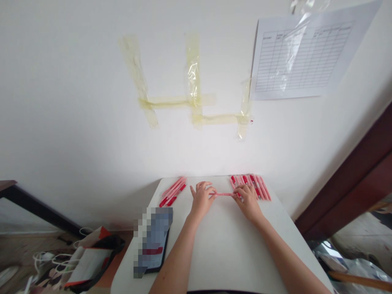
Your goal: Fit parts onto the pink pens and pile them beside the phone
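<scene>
Level above the white table (226, 249), a slim pink pen (224, 194) spans the gap between my two hands. One end is pinched between the thumb and fingers of my left hand (202, 199), whose other fingers are raised. My right hand (247, 200) is closed on the other end, just in front of a row of pens (262, 187) with pink barrels and red parts. To the left of my left hand lies a smaller bunch of pink and red pens (174, 191), set at a slant. My fingertips cover both ends of the held pen.
A phone (156, 241), partly blurred out, lies on the table's left side. Behind the table rises a white wall (92, 122) with yellowed tape strips (193, 73) and a printed sheet (301, 61). Bags (92, 261) and cables are on the floor at left.
</scene>
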`<state>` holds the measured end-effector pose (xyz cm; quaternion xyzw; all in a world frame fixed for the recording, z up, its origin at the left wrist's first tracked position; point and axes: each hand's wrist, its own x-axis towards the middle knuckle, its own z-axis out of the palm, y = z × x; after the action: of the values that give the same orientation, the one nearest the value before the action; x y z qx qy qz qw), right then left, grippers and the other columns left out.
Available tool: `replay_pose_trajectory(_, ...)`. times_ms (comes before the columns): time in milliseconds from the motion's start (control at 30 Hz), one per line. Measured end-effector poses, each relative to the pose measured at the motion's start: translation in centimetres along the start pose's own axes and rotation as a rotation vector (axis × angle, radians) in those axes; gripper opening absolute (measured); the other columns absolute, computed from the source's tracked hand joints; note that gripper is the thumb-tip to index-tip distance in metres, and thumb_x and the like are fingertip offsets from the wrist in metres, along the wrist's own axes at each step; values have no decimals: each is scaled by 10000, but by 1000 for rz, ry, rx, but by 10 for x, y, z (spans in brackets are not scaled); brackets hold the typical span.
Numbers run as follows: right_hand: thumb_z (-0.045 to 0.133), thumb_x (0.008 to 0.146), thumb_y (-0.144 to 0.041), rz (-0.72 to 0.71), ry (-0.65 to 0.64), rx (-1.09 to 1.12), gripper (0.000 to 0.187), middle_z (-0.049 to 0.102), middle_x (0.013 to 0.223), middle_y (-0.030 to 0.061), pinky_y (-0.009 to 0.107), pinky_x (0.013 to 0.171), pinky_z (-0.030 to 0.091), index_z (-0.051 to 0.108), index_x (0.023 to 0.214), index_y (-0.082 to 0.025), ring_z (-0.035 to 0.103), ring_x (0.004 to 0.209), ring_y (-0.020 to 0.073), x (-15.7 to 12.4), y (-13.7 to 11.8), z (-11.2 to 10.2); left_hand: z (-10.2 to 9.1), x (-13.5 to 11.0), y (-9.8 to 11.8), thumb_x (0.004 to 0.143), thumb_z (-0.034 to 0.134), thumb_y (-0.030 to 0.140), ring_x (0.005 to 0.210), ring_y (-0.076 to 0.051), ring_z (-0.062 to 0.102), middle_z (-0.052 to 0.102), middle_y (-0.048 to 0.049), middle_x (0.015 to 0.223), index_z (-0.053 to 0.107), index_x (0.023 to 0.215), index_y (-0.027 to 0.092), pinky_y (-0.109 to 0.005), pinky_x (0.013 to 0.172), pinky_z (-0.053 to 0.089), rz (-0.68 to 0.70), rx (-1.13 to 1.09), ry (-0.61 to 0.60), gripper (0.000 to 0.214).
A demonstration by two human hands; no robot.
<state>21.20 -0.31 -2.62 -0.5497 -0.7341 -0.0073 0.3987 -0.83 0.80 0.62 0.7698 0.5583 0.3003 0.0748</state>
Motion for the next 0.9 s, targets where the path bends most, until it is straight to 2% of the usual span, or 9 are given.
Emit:
replay_pose_trajectory(233,434,968,-479,13,-27,-9,449,625,1029,58,452,950,398,640,648,-243,498,1037,256,-1,4,3,-1,0,2,801,720,274,1300,-263,415,603,-4,1281,696,881,310,-756,1111,69,11,6,-24,91)
replay_pose_trajectory(300,450,960,-495,17,-27,-1,420,625,1034,58,458,956,396,657,688,-250,495,1047,262,-1,2,2,-1,0,1,806,715,272,1301,-263,414,603,0,1278,695,878,312,-760,1108,68,8,4,-19,85)
replay_pose_trajectory(400,499,936,-512,14,-14,17,307,626,1042,61,460,961,401,687,884,-275,498,1054,267,0,0,-1,-1,1,0,807,713,262,1295,-262,420,603,1,1275,694,872,310,-764,1104,72,-1,4,-3,83)
replay_pose_trajectory(467,517,930,-504,-1,-9,24,278,628,1036,61,455,960,404,680,939,-279,503,1044,262,0,0,-1,-1,1,0,804,716,257,1293,-261,422,602,0,1273,693,869,305,-764,1104,73,-4,3,2,85)
replay_pose_trajectory(600,484,951,-469,-13,-1,19,304,628,1030,62,448,945,407,679,843,-263,502,1026,253,0,1,1,-1,0,1,798,723,253,1302,-257,413,601,6,1277,690,871,303,-758,1111,62,6,4,-14,95)
replay_pose_trajectory(767,426,973,-476,21,-38,24,468,628,1024,59,465,962,385,630,629,-233,491,1048,257,-1,1,2,0,-1,2,808,712,261,1317,-257,400,590,-3,1299,689,882,300,-745,1122,55,15,7,-35,87)
replay_pose_trajectory(833,434,965,-497,22,-45,22,462,628,1020,64,473,970,381,648,646,-240,491,1050,263,-1,0,1,-1,-1,1,808,712,263,1312,-259,405,590,1,1295,687,883,306,-756,1112,63,14,6,-27,89)
replay_pose_trajectory(900,475,941,-527,9,-36,21,382,628,1027,70,478,980,383,695,778,-260,494,1047,267,0,-1,0,-1,0,0,805,715,261,1304,-261,412,589,5,1290,686,880,309,-764,1104,72,13,9,-13,93)
